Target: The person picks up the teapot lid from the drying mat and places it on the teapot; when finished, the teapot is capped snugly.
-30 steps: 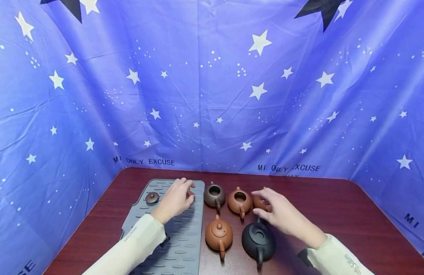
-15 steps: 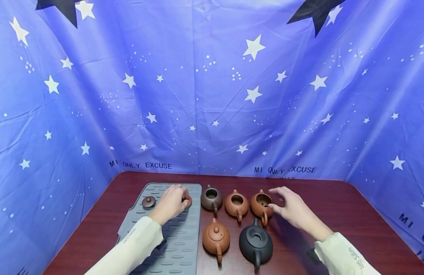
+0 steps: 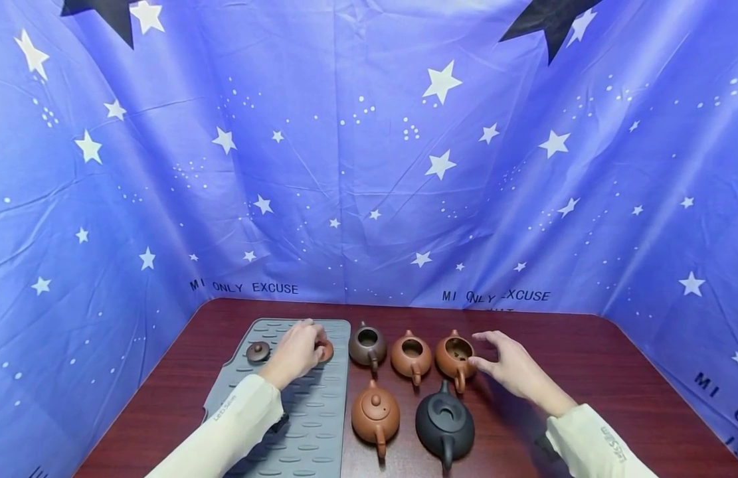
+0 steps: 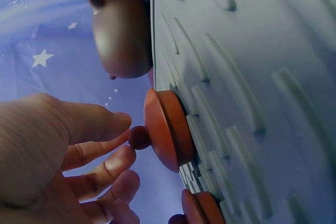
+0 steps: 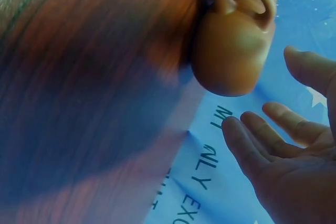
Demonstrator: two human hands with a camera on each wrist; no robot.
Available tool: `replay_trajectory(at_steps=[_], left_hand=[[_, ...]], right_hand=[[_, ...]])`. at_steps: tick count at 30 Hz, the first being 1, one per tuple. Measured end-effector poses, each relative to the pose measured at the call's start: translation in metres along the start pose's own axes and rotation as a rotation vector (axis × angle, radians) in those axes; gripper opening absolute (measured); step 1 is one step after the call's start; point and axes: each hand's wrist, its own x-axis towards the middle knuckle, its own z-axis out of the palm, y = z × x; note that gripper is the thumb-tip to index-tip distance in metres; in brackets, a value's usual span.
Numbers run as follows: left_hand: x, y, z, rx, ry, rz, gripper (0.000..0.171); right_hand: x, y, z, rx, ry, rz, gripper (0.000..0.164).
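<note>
On the grey mat, my left hand (image 3: pixel 297 352) pinches the round knob of an orange-brown clay teapot lid (image 4: pixel 167 129), thumb and fingertips at the knob. The lid lies flat on the mat. Another orange lid (image 4: pixel 203 208) sits close by in the left wrist view, hidden by the hand in the head view. A dark brown lid (image 3: pixel 258 352) lies left of the hand. My right hand (image 3: pixel 513 364) is held with fingers spread and thumb apart, beside an uncovered orange-brown teapot (image 3: pixel 455 354). It holds nothing; the teapot (image 5: pixel 231 51) stands just past the fingertips.
Left of the teapots lies the ridged grey mat (image 3: pixel 311 425). An uncovered dark brown teapot (image 3: pixel 367 345) and another uncovered orange one (image 3: pixel 411 355) stand in the back row. In front are a lidded orange teapot (image 3: pixel 376 413) and a black teapot (image 3: pixel 445 425). A starry blue cloth (image 3: pixel 345 166) hangs behind.
My right hand has drawn back to the right from over the rightmost teapot, uncovering its opening. My left hand has come down closer round the lid. The head view has shifted slightly.
</note>
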Motion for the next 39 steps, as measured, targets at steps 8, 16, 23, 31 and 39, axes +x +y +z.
replay_trajectory(at_steps=[8,16,23,31,39], left_hand=[[0.003,-0.004,0.003,-0.009,0.018,0.01,0.01],[0.003,-0.005,0.005,0.003,0.008,-0.027,0.007],[0.005,-0.007,0.005,-0.006,0.033,-0.002,0.006],[0.009,0.0,-0.001,-0.014,0.112,0.047,0.008],[0.024,0.037,-0.016,-0.083,0.201,0.221,0.008]], right_hand=[[0.001,0.009,0.009,0.121,-0.051,0.055,0.046],[0.001,0.01,0.014,0.147,-0.072,0.047,0.044],[0.003,0.008,0.014,0.121,-0.078,0.048,0.042],[0.001,0.011,0.016,0.139,-0.085,0.065,0.042],[0.003,0.01,0.016,0.138,-0.061,0.055,0.041]])
